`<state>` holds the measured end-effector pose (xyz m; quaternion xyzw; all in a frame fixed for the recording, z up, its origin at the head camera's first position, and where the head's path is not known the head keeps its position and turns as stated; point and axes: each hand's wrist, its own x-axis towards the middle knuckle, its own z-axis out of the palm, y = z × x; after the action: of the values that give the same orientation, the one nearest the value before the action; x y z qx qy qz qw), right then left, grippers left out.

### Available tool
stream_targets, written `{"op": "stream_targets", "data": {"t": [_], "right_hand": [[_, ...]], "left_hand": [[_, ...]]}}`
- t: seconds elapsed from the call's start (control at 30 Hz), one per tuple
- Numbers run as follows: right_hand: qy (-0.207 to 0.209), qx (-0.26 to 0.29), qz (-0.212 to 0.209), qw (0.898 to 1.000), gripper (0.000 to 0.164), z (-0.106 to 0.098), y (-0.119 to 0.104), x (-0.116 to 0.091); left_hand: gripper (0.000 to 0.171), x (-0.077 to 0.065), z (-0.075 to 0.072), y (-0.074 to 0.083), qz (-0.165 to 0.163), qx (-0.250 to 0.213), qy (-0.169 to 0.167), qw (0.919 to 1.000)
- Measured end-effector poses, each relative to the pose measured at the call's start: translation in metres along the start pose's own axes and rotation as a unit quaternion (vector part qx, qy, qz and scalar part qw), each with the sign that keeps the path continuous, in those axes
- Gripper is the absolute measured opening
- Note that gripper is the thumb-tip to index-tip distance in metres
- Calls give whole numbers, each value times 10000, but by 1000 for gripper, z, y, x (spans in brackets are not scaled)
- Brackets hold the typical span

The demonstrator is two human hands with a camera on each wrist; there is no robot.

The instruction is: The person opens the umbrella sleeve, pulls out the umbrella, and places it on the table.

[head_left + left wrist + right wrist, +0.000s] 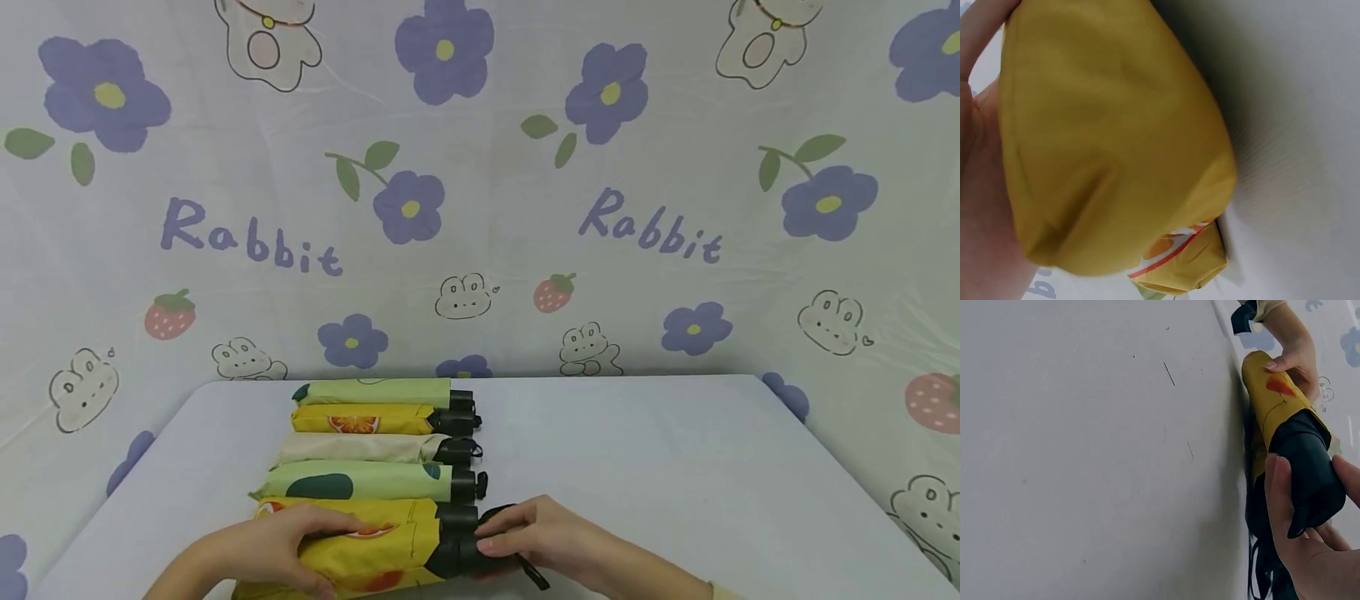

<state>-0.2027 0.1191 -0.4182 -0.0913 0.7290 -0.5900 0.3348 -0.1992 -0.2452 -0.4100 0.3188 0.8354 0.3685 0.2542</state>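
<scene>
A folded umbrella in a yellow sleeve with orange-slice prints (375, 554) lies across both hands at the front of the row. My left hand (262, 546) grips its sleeve end, thumb on the near side and fingers over the top. At the other end, my right hand (543, 537) holds the black handle (1310, 478) between thumb and fingers; a black strap (532, 572) hangs beside it. Right behind lies another yellow umbrella (420, 507), partly covered by the held one. In the left wrist view, the yellow sleeve (1116, 137) hides most of the left fingers.
Farther back, several folded umbrellas lie side by side, handles to the right: a green one (390, 481), a beige one (360, 448), a yellow one (405, 418) and a pale green one (390, 392). They rest on a white table (637, 467) before a printed cloth (510, 208).
</scene>
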Motion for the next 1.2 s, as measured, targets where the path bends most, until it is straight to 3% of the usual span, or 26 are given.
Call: {"op": "stream_targets", "data": {"t": [0.37, 0.8, 1.2], "right_hand": [[-44, 5, -18, 10000, 41, -19, -1, -14], [-158, 84, -217, 9996, 44, -45, 6, -28], [-291, 102, -243, 9992, 45, -59, 8, -37]], "left_hand": [[57, 0, -2, -1, -35, 58, -120, 9999], [58, 3, -2, 0, -337, 83, -81, 9994], [57, 1, -3, 1, -79, 77, -161, 9998]]}}
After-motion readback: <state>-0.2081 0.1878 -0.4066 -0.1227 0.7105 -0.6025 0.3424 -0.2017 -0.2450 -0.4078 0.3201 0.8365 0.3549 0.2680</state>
